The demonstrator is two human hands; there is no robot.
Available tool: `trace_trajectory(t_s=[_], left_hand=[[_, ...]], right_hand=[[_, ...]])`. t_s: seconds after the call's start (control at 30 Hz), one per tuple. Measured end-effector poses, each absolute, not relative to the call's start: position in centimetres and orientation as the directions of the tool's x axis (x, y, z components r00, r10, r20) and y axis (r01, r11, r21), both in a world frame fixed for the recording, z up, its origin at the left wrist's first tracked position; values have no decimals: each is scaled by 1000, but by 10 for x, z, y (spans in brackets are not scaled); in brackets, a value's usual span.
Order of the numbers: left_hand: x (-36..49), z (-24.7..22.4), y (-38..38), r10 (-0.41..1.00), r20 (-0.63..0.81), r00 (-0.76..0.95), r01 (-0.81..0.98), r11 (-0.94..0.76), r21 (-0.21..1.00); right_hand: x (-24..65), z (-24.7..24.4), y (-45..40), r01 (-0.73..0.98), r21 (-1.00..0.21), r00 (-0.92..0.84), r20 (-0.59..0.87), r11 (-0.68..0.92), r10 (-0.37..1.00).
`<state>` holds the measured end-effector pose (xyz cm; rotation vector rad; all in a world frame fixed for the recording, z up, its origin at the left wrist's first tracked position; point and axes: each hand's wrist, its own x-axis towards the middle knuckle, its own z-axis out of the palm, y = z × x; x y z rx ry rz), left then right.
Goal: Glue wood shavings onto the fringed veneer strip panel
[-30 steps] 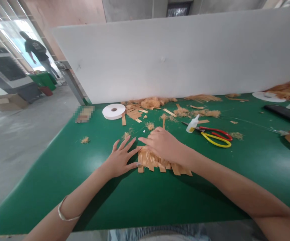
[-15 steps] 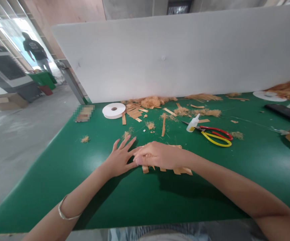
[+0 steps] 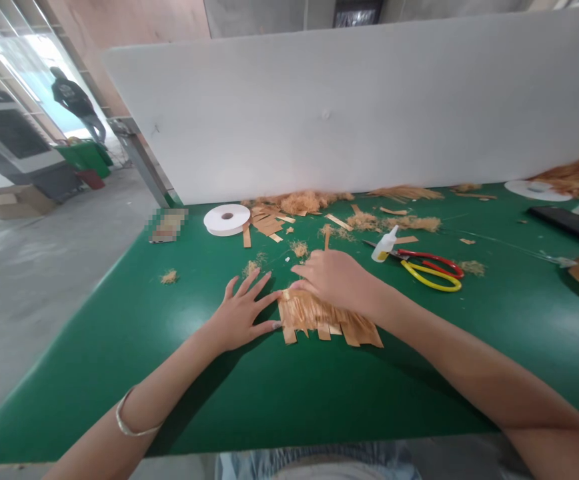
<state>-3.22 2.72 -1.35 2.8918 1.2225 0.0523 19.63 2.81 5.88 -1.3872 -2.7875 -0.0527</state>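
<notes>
A fringed bundle of tan fibre strips lies flat on the green table, with wider paper-like tabs showing along its lower edge. My left hand rests with spread fingers at its left end, index finger and thumb touching it. Over the upper edge of the bundle is my right hand, fingers curled and close together. What may be between those fingertips is hidden. Just beyond it stands a tan strip, partly covered by the right hand.
Red-and-yellow-handled scissors and a small glue bottle lie at the right. A white tape roll sits at the back left. Fibre scraps line the white board. A black phone-like object is far right.
My right hand has moved up and slightly right, uncovering the fibre bundle. My left hand stays in place. The person in the background has shifted slightly.
</notes>
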Motion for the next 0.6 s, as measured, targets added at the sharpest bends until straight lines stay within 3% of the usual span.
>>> trace_trajectory(t_s=[0.03, 0.1, 0.17, 0.3, 0.43, 0.5, 0.53, 0.6], left_hand=[[-32, -14, 27, 719, 30, 695, 719, -695, 9], [-32, -15, 28, 720, 30, 694, 720, -694, 4], [-31, -15, 28, 720, 29, 694, 720, -694, 3], [-31, -13, 27, 717, 26, 697, 717, -697, 8], [-31, -13, 27, 721, 29, 692, 721, -693, 11], [-31, -13, 27, 722, 31, 691, 722, -692, 12], [-31, -14, 27, 720, 33, 693, 720, -694, 14], [-32, -15, 28, 717, 36, 696, 717, -697, 19]], right_hand=[[195, 56, 31, 800, 118, -593, 6, 588, 805], [193, 53, 33, 795, 138, -586, -79, 591, 807], [191, 53, 29, 792, -4, -606, -130, 611, 785], [191, 63, 13, 670, -425, -726, -205, 609, 656], [195, 78, 3, 366, -821, -926, -277, 438, 256], [197, 82, 3, 249, -896, -968, -215, 368, 129], [198, 83, 4, 225, -900, -972, -181, 373, 150], [200, 81, 8, 276, -833, -933, -111, 480, 343]])
